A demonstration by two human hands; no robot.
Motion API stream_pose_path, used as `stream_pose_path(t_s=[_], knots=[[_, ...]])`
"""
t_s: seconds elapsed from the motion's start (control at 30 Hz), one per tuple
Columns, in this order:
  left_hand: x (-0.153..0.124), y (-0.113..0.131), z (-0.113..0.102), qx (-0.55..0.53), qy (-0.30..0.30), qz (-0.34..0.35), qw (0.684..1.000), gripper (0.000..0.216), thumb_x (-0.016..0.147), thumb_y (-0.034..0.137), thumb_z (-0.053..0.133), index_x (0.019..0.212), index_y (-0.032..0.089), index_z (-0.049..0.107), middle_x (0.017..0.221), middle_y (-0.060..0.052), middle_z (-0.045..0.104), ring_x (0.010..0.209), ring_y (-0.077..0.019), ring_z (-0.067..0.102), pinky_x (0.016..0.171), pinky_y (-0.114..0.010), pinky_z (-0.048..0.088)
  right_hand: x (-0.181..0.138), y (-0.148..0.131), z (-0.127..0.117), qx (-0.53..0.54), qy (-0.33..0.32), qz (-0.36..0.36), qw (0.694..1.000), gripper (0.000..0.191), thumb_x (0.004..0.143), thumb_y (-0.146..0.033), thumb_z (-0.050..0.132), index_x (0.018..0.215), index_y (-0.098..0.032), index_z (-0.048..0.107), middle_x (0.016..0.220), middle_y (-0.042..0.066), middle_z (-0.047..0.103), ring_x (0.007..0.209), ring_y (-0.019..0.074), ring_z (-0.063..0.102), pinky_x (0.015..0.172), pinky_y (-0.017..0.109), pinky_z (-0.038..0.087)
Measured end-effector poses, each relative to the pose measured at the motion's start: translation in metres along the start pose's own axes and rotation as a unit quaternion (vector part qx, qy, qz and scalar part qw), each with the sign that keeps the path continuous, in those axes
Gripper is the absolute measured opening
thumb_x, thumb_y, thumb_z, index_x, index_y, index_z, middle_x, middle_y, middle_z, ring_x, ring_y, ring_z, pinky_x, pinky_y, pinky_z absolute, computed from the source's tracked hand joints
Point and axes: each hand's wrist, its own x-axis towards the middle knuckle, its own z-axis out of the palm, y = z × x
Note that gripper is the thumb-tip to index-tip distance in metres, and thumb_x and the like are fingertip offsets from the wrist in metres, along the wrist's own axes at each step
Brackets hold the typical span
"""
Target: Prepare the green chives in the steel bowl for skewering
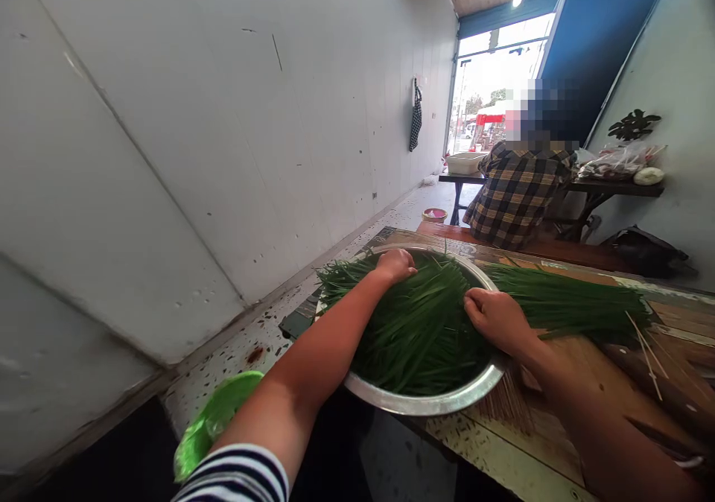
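A wide metal basin (447, 403) on the table is full of long, green, flat-leaved garlic chives (416, 331). My left hand (396, 265) reaches across the basin with its fingers curled closed on chives near the far rim. At the right side of the basin, my right hand (494, 316) is closed too, its fingertips pinching the ends of chives just inside the rim. The exact stalks in each hand are partly hidden by the fingers. Another bundle of chives (575, 297) lies on the table to the right of the basin.
Thin wooden skewers (508, 405) lie beside the basin on the worn wooden table (558, 450). A green lined bin (204, 431) stands on the floor at lower left. Ahead, a person in a plaid shirt (517, 189) sits on a bench. A white wall (251, 137) runs along the left.
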Motion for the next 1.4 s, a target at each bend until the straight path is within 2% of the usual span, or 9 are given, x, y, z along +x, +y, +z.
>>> stream_pose_path(t_s=[0.13,0.27,0.37,0.43,0.57,0.7,0.87,1.17,1.4], knots=[[-0.002,0.010,0.000,0.047,0.024,0.019,0.998,0.021,0.075,0.031,0.060,0.091,0.021,0.072,0.094,-0.005,0.069,0.088,-0.0188,0.062,0.078,-0.027,0.046,0.000,0.001,0.001,-0.003,0.002,-0.001,1.000,0.030,0.084,-0.029,0.036,0.070,-0.019,0.061,0.069,0.004,0.067,0.062,0.0142,0.056,0.056,0.026,0.025],[-0.006,0.019,-0.006,0.060,0.014,-0.025,0.998,0.019,0.072,0.031,0.064,0.084,0.019,0.072,0.093,-0.007,0.069,0.088,-0.0215,0.062,0.078,-0.030,0.046,0.001,0.003,0.003,-0.003,0.003,-0.008,1.000,0.030,0.084,-0.029,0.036,0.070,-0.019,0.061,0.070,0.004,0.068,0.063,0.0144,0.057,0.057,0.026,0.025],[-0.008,0.020,-0.010,0.012,0.009,-0.063,0.998,0.019,0.072,0.030,0.063,0.084,0.019,0.072,0.089,-0.007,0.070,0.084,-0.0201,0.062,0.072,-0.027,0.046,0.001,0.003,0.003,-0.004,0.002,-0.009,1.000,0.031,0.084,-0.029,0.036,0.070,-0.019,0.061,0.071,0.005,0.068,0.064,0.0145,0.057,0.057,0.026,0.025],[-0.009,0.019,-0.012,-0.009,0.034,-0.075,0.997,0.021,0.074,0.030,0.059,0.084,0.018,0.072,0.086,-0.008,0.070,0.080,-0.0193,0.062,0.068,-0.027,0.045,0.001,0.002,0.002,-0.003,0.001,-0.007,1.000,0.030,0.084,-0.028,0.036,0.071,-0.019,0.061,0.071,0.005,0.068,0.063,0.0144,0.057,0.057,0.026,0.025],[-0.011,0.017,-0.014,-0.057,0.085,-0.055,0.993,0.026,0.075,0.030,0.054,0.079,0.014,0.073,0.073,-0.008,0.068,0.067,-0.0156,0.058,0.061,-0.024,0.041,0.001,0.002,0.002,-0.004,0.002,-0.004,1.000,0.030,0.084,-0.028,0.036,0.069,-0.019,0.061,0.068,0.004,0.067,0.061,0.0139,0.056,0.056,0.026,0.025],[-0.011,0.015,-0.014,-0.175,0.069,-0.022,0.982,0.029,0.073,0.032,0.053,0.075,0.012,0.074,0.058,-0.003,0.062,0.054,-0.0107,0.049,0.052,-0.022,0.034,0.001,0.003,0.004,-0.008,0.008,-0.008,1.000,0.030,0.084,-0.028,0.036,0.067,-0.019,0.059,0.068,0.004,0.067,0.061,0.0136,0.055,0.057,0.027,0.024],[-0.010,0.013,-0.007,-0.272,0.058,-0.025,0.960,0.030,0.069,0.035,0.056,0.074,0.011,0.073,0.051,0.000,0.056,0.048,-0.0076,0.041,0.047,-0.021,0.029,0.001,0.004,0.005,-0.005,0.009,-0.009,1.000,0.029,0.084,-0.029,0.037,0.065,-0.020,0.057,0.066,0.003,0.066,0.060,0.0130,0.054,0.056,0.027,0.023],[-0.005,0.012,-0.002,-0.303,0.077,-0.010,0.950,0.030,0.069,0.030,0.055,0.083,0.010,0.073,0.067,-0.003,0.067,0.057,-0.0090,0.051,0.054,-0.019,0.038,0.001,0.002,0.002,-0.006,0.003,-0.006,1.000,0.030,0.084,-0.029,0.036,0.069,-0.020,0.060,0.067,0.003,0.066,0.061,0.0134,0.055,0.056,0.026,0.024],[-0.003,0.013,-0.001,-0.270,0.097,0.019,0.958,0.031,0.069,0.022,0.053,0.091,0.011,0.072,0.072,-0.004,0.068,0.062,-0.0104,0.055,0.061,-0.020,0.042,0.001,0.003,0.003,-0.009,0.003,-0.010,1.000,0.030,0.084,-0.028,0.037,0.069,-0.019,0.061,0.068,0.004,0.066,0.061,0.0130,0.055,0.056,0.026,0.024]])
